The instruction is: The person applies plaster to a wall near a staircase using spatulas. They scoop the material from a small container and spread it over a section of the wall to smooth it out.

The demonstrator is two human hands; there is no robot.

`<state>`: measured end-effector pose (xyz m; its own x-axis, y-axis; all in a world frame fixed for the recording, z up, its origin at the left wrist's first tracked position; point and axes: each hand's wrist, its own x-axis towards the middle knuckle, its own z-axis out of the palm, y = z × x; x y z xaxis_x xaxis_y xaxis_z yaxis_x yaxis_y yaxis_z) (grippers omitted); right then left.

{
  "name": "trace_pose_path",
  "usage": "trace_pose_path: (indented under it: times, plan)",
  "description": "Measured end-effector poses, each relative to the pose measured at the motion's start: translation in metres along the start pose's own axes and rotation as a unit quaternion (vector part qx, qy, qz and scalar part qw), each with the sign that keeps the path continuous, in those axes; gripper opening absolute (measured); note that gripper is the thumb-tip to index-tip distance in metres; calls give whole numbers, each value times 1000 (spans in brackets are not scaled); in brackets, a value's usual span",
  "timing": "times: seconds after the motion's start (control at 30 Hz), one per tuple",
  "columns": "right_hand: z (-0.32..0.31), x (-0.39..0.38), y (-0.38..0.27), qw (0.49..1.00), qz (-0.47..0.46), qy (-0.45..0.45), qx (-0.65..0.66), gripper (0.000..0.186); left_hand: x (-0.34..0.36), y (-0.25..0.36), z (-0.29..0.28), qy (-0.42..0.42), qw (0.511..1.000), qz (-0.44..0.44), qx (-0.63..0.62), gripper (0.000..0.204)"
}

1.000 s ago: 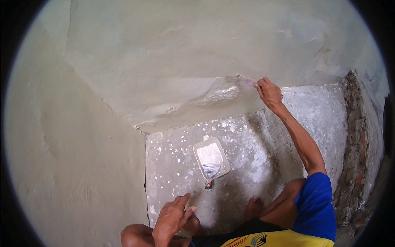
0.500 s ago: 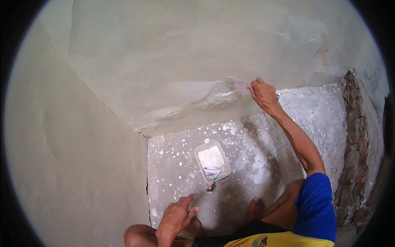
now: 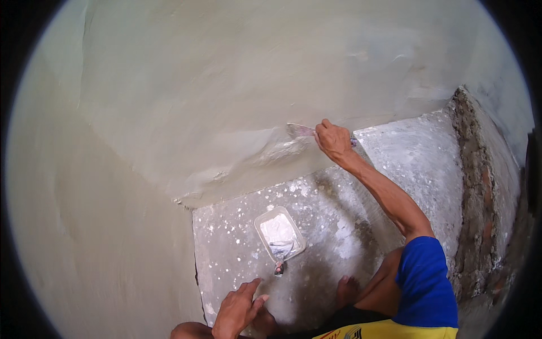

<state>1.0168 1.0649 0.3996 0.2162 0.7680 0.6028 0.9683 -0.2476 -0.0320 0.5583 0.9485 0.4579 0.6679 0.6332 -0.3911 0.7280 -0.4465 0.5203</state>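
Note:
My right hand [image 3: 334, 140] is closed round the handle of a putty knife [image 3: 301, 130], whose wide blade lies against the plastered wall [image 3: 226, 85]. Below and left of the blade runs a patch of wet, pale filler [image 3: 271, 153], smeared and ridged along the wall's foot. At the lower edge my left hand [image 3: 237, 308] hangs over my knee with fingers apart, holding nothing. Between my hands and the wall a white plastic tub [image 3: 300, 244] of white paste stands on the floor. A second putty knife [image 3: 279, 257] rests in it, its handle over the near rim.
The concrete floor [image 3: 226, 243] is spotted with white splashes. A second plastered wall [image 3: 113, 226] meets the first at a corner on the left. To the right lie a raised concrete step [image 3: 418, 152] and a rough broken edge [image 3: 474, 192] with exposed brick. My bare foot [image 3: 347, 291] is near the tub.
The view has shifted, so the tub and floor appear lower and to the left. My right hand still holds the putty knife at the wall by the wet patch; my left hand stays open.

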Motion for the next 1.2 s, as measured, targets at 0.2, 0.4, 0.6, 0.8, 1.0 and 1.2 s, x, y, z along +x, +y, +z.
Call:
trace_pose_path:
  times: [0.2,0.4,0.6,0.8,1.0,1.2]
  plan:
    - [-28,-23,56,996,72,-17,-56,17,3,9,-1,0,1000,-7,-20,51]
    - [-59,-39,66,987,122,-106,1,19,12,5,8,0,1000,-2,-14,50]
    - [-65,-80,22,779,218,-343,477,17,38,3,20,-23,1000,-4,-20,49]
    - [-75,-90,-30,716,206,-432,508,22,115,-24,32,-83,996,6,-15,53]
    - [-81,-92,-42,712,191,-438,515,24,197,-64,29,-36,996,-52,-69,48]
    - [-34,-103,-26,755,80,-465,456,25,191,-197,142,154,973,-138,-98,46]
